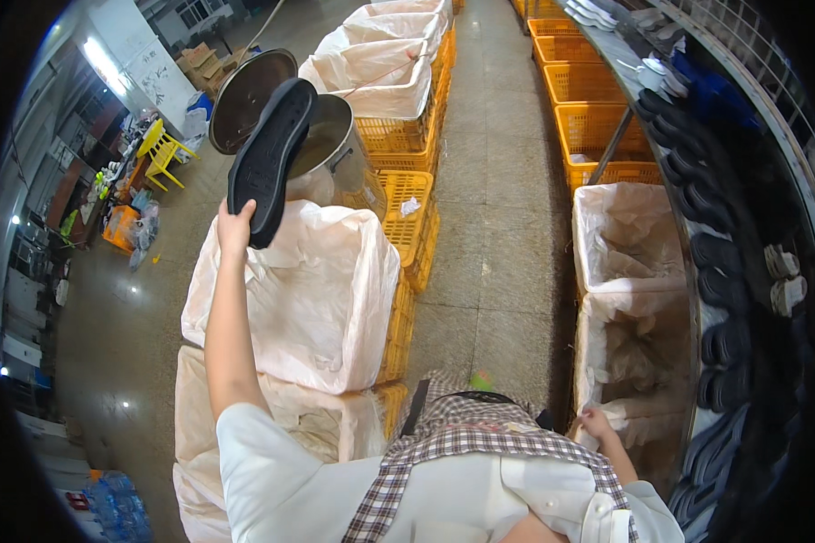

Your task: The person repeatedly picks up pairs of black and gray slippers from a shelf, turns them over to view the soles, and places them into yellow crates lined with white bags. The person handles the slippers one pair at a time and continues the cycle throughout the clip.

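Note:
My left hand (234, 226) stretches out ahead, fingers closed round the heel end of a black shoe sole (267, 158). The sole tilts up and away, its recessed inside toward me; whether a second sole lies behind it, I cannot tell. Below it stands a crate with a pale plastic liner (303, 308). Beyond is a tall metal drum (321, 158), with a round metal lid (244, 95) beside it, partly hidden by the sole. Low on the right, my right hand (596, 425) hangs loosely open beside a lined bin (607, 339), with nothing visible in it.
Yellow crates (407, 213), many lined, border the aisle floor (480, 262) on the left; more orange crates (584, 86) stand right. Black soles (720, 258) fill a rack along the right side. A yellow chair (161, 152) and wrapped water bottles (118, 507) are farther left.

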`<control>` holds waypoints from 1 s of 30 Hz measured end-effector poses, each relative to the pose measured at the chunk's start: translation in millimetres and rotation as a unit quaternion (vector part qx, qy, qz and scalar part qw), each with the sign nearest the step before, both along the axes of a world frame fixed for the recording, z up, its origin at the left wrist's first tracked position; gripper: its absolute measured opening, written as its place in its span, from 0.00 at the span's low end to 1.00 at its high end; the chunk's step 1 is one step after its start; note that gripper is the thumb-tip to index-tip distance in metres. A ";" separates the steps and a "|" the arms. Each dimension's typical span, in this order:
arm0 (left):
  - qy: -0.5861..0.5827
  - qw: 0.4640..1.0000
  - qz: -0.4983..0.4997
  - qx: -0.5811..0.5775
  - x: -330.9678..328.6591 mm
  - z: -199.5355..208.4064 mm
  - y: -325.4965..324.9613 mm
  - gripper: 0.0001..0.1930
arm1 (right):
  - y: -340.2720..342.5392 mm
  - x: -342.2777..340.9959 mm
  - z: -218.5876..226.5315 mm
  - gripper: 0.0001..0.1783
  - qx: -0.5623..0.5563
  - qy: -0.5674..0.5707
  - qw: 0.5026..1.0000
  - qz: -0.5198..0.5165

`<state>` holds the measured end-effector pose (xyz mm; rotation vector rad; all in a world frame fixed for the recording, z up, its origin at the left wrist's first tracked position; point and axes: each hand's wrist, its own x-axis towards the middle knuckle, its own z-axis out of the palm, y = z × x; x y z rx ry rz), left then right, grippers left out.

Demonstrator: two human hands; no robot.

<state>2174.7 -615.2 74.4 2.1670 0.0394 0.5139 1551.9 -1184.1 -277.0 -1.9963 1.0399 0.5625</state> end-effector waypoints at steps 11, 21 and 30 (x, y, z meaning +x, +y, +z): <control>0.177 0.835 0.078 0.515 240.7 -22.5 -54.2 0.25 | -31.9 150.0 47.9 0.19 0.004 -0.079 0.993 -0.090; 0.178 0.691 -0.130 0.689 374.0 -71.0 -64.0 0.17 | 22.2 209.2 68.7 0.18 0.123 0.020 0.977 -0.175; 0.205 0.718 -0.144 0.650 391.2 -111.6 -58.9 0.18 | 43.7 270.9 70.7 0.19 0.071 0.019 0.991 -0.112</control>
